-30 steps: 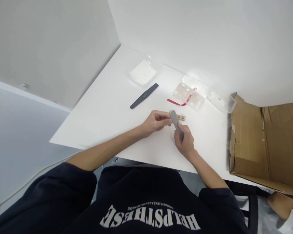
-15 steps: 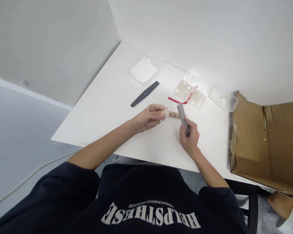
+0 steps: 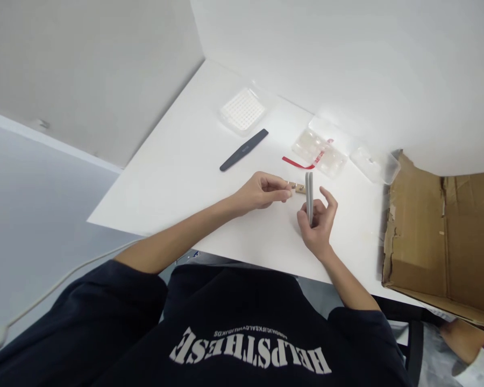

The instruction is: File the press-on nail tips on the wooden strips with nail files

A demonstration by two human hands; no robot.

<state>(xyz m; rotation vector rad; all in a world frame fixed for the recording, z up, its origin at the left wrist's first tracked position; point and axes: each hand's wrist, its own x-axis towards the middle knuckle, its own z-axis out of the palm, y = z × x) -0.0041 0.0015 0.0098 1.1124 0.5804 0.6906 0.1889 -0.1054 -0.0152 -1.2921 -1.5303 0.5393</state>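
Note:
My left hand (image 3: 268, 192) is closed in a pinch at the left end of a narrow wooden strip (image 3: 300, 188) carrying small metal fittings. Its fingertips cover that end, so any small piece between them is hidden. A grey nail buffer (image 3: 310, 198) stands on edge in my right hand (image 3: 318, 221), gripped between thumb and fingers, with one finger raised off it. The buffer's upper part crosses in front of the strip's right end; whether they touch I cannot tell.
A dark nail file (image 3: 244, 150) lies on the white table (image 3: 177, 161). Behind it sits a clear box with a white gridded sheet (image 3: 242, 110). Further right are a red strip (image 3: 297, 163), an opened clear case (image 3: 319, 150), a clear lid (image 3: 370, 163) and a cardboard box (image 3: 419, 231).
My left hand has moved right along the strip, and the pale piece at its fingertips no longer shows. The buffer has turned from slanted to upright, and a right finger has lifted.

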